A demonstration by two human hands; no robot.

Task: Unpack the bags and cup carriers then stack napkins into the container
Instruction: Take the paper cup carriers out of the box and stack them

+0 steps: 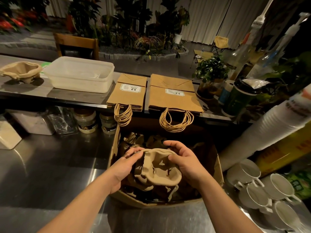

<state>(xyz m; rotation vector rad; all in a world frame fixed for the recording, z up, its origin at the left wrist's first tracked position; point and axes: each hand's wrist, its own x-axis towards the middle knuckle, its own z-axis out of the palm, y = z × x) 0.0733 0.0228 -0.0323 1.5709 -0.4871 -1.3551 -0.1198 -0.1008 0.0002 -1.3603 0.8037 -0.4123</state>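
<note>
white mugs (252, 180), jars (86, 121), potted plant (211, 71)

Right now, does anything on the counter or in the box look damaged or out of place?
Nothing spilled. The cup carrier on the shelf beside the plastic container looks squashed and lopsided. Both paper bag stacks lie flat, handles hanging over the edge. Both hands, left and right, hold a carrier over the cardboard box.

A steel counter (50, 165) in front carries an open cardboard box (114, 148), jars (86, 121) at its back edge, and white mugs (252, 172) lying on the right. Behind it, a raised shelf (75, 96) holds a pulp cup carrier (21, 71) at the left, a pale plastic container (80, 74) just beside it, then two flat stacks of paper bags (127, 95) (handles hanging over the front edge), a potted plant (210, 71) and a green cup (237, 100).
</note>
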